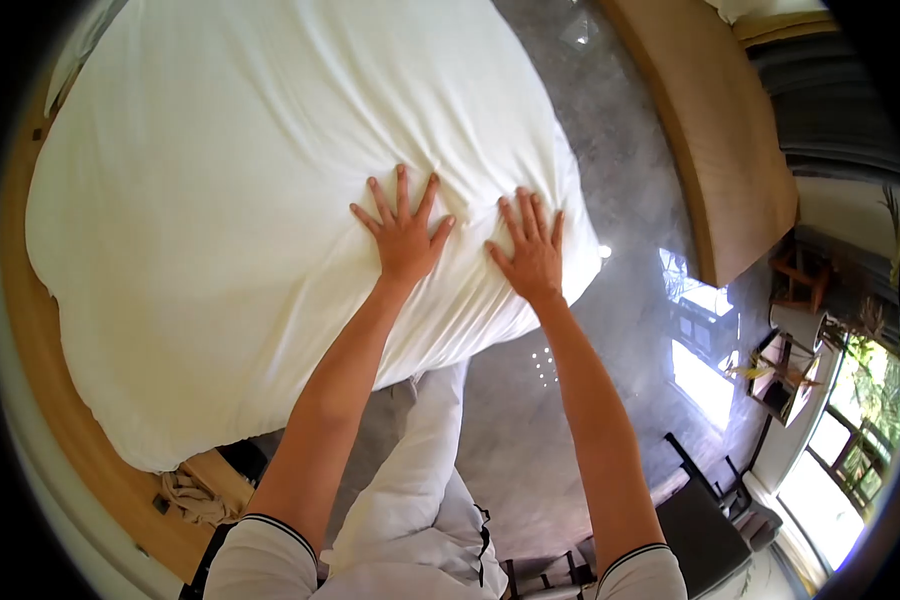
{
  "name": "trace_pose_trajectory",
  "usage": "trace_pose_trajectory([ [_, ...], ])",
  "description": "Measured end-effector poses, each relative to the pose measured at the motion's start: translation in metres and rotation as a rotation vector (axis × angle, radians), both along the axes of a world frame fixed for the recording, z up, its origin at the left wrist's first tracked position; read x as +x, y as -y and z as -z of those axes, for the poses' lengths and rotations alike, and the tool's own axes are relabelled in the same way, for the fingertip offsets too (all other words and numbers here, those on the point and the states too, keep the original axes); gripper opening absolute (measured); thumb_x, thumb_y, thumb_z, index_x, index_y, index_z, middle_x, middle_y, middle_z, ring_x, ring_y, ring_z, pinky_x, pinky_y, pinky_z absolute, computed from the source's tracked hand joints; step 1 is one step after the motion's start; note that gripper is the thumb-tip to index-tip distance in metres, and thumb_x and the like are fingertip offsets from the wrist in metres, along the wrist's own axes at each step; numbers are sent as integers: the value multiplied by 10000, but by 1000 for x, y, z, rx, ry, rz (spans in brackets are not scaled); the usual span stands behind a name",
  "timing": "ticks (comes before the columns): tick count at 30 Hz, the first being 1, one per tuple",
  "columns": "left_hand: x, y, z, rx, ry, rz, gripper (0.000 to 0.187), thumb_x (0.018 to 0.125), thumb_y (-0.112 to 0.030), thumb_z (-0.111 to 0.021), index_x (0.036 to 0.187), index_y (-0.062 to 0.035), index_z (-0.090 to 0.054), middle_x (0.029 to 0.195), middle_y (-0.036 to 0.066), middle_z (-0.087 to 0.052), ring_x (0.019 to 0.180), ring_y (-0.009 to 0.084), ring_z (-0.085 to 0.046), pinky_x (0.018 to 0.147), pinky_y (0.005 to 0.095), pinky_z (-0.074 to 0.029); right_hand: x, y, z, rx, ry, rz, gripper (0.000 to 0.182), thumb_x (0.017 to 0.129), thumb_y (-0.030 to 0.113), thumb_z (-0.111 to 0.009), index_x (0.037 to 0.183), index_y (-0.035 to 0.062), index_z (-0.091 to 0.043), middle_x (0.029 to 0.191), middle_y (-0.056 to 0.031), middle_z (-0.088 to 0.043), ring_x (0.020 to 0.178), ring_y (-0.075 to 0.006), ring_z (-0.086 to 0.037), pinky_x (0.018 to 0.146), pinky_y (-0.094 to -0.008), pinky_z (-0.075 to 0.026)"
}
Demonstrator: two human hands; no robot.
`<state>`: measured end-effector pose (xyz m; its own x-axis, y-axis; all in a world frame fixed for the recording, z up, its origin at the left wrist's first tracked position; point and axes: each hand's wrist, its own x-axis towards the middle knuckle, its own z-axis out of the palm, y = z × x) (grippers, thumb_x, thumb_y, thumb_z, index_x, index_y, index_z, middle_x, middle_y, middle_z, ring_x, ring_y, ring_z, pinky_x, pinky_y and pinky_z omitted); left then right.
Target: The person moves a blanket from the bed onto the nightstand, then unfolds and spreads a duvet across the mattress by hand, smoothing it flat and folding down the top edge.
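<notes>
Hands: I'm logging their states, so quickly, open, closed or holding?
Left hand: open, palm down on the white sheet.
Right hand: open, on the same sheet.

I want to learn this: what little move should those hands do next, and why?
Perhaps slide the bare right hand gently toward the nearby sheet edge, because the white cloth sheet shows creases around that hand. The bare left hand lies spread on the same sheet, so it could hold it steady.

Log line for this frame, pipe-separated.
left hand: spread on white sheet | right hand: palm down, same sheet | sheet: wrinkled around hands
</notes>
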<state>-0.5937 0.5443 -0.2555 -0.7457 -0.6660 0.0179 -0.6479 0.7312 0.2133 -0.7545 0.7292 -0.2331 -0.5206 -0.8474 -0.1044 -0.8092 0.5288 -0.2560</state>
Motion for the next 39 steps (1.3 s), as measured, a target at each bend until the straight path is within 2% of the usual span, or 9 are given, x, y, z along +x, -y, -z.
trace_pose_trajectory([
  [2, -32, 2, 1, -5, -21, -37, 783, 1025, -634, -642, 1724, -351, -429, 1861, 181, -138, 1648, 630, -54, 1159, 936, -25, -26, 10, 7, 8, 21, -34, 871, 1001, 601, -687, 1757, 322, -356, 1863, -63, -224, 1714, -290, -211, 1327, -755, -84],
  [8, -100, 20, -6, 9, -21, -108, 811, 986, -617, -686, 1714, -345, -452, 1851, 200, -160, 1645, 635, -51, 1161, 932, -17, -65, 40, 5, -43, 129, -46, 902, 968, 595, -729, 1751, 330, -369, 1860, -98, -223, 1717, -300, -206, 1318, -760, -92],
  [12, -153, 40, -13, 25, -50, -74, 814, 965, -584, -722, 1704, -355, -469, 1851, 210, -154, 1651, 628, -38, 1173, 920, -7, -94, 35, 20, -40, 485, 376, 986, 992, 638, -718, 1764, 176, -314, 1827, -182, -272, 1668, -438, -276, 1314, -697, -230],
  [16, -190, 47, -20, 56, -53, -84, 795, 942, -597, -741, 1675, -403, -505, 1850, 226, -143, 1653, 628, -33, 1185, 912, 0, -123, 15, 37, -6, 820, 326, 1039, 997, 657, -714, 1768, 120, -269, 1800, -231, -301, 1643, -453, -316, 1302, -619, -315],
  [22, -252, 54, -32, 107, 5, -218, 831, 864, -582, -815, 1635, -400, -563, 1853, 176, -183, 1676, 576, -53, 1184, 914, 12, -226, 44, 24, 155, 586, -95, 990, 1011, 483, -758, 1769, 110, -242, 1776, -237, -330, 1618, -450, -350, 1304, -531, -345],
  [25, -260, 53, -26, 125, 13, -312, 896, 864, -525, -844, 1669, -304, -517, 1834, 71, -285, 1707, 438, -130, 1231, 869, -9, -288, 80, -16, 30, 705, -289, 886, 983, 170, -689, 1760, 124, -267, 1775, -205, -343, 1602, -442, -374, 1315, -575, -322],
  [28, -268, 66, -29, 152, -44, -437, 893, 916, -436, -825, 1703, -226, -457, 1822, 92, -302, 1703, 397, -177, 1293, 784, -36, -347, 142, -51, 34, 588, -474, 876, 985, 175, -694, 1757, 141, -281, 1778, -203, -340, 1597, -445, -380, 1314, -595, -316],
  [31, -277, 85, -31, 142, -473, -795, 804, 1019, -367, -738, 1725, -172, -407, 1820, 155, -284, 1693, 436, -176, 1342, 683, -72, -367, 199, -67, -30, 533, -596, 820, 991, 184, -696, 1735, 159, -352, 1771, -179, -364, 1594, -441, -385, 1321, -605, -300],
  [39, -260, 198, -30, 161, -169, -1451, 737, 1106, -470, -586, 1768, -272, -329, 1863, 165, -134, 1690, 535, -27, 1250, 840, -7, -271, 397, -81, -90, 454, -1231, 741, 1015, 180, -696, 1706, 167, -430, 1789, -110, -360, 1656, -388, -304, 1353, -629, -225],
])
